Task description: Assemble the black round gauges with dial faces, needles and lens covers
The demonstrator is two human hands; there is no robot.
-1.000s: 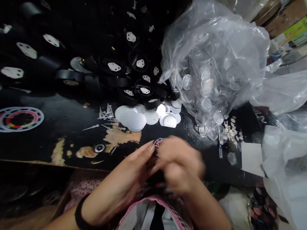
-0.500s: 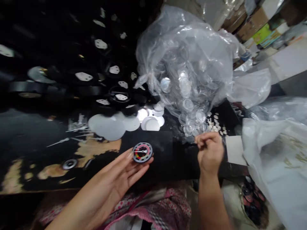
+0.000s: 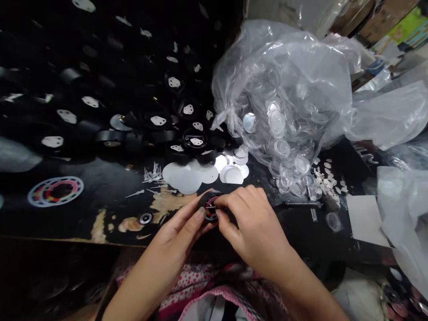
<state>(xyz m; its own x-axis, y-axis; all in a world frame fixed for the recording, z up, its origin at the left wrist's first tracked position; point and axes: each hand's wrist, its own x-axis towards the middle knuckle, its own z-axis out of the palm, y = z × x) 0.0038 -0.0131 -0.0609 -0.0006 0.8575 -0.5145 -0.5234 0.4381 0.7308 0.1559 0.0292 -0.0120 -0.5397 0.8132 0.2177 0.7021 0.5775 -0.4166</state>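
A small round gauge [image 3: 211,207] with a black, red and yellow dial and a white pointer sits in my left hand [image 3: 182,227], its thumb and fingers around the rim. My right hand [image 3: 249,218] comes over from the right, thumb and fingertips pinched at the middle of the dial. Whatever lies between those fingertips is too small or hidden to make out. Just beyond the hands lie white discs [image 3: 182,177] and a pile of white pointers [image 3: 154,174]. Two loose printed dials [image 3: 56,191] overlap on the table at the left.
A clear plastic bag [image 3: 284,58] spills many clear round covers at the back right. Small pale pieces [image 3: 329,178], a black pen-like tool [image 3: 302,203] and a white card [image 3: 367,219] lie to the right. Black gauge housings [image 3: 158,122] crowd the back left. A small ring part [image 3: 145,218] lies near the front edge.
My right hand has moved left from beside the clear covers to the gauge and now touches its dial. My left hand still holds the gauge. The view has shifted left.
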